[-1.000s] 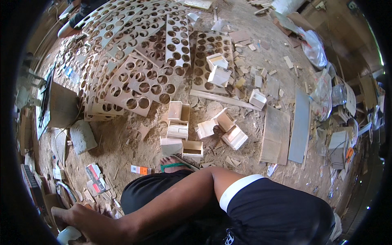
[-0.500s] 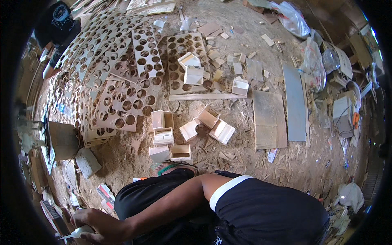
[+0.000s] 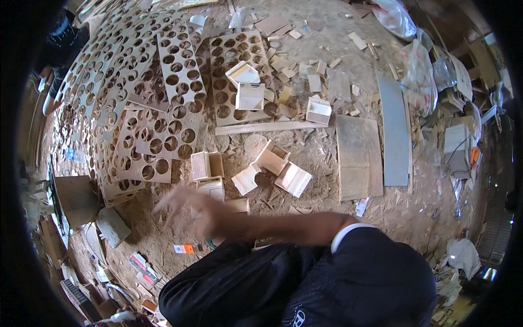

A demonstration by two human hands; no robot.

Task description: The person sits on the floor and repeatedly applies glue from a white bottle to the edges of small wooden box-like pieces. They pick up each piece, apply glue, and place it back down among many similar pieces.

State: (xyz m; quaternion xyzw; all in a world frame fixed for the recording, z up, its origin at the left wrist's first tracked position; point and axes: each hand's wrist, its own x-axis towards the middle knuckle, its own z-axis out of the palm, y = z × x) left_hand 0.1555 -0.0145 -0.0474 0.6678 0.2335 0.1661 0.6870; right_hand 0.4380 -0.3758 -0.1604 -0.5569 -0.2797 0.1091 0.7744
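Observation:
My right hand, blurred by motion, reaches left over the ground with its fingers stretched out and nothing visible in them. Its forearm crosses in front of a small group of wooden boxes. Beyond the hand stand a pale box and another box, partly covered by it. Right of these, three more boxes lean together, among them a tilted box and a box with a pale slatted face. A white nozzled bottle lies at the lower left edge. My left hand does not show.
Plywood sheets full of round holes cover the far left, where another person sits. A wood strip, flat boards, a grey panel and plastic bags lie further right. A bucket-like container stands at left.
My right hand has left the white bottle at the lower left and swung up and right to the boxes. The bottle stays at the lower left edge. The view has shifted slightly.

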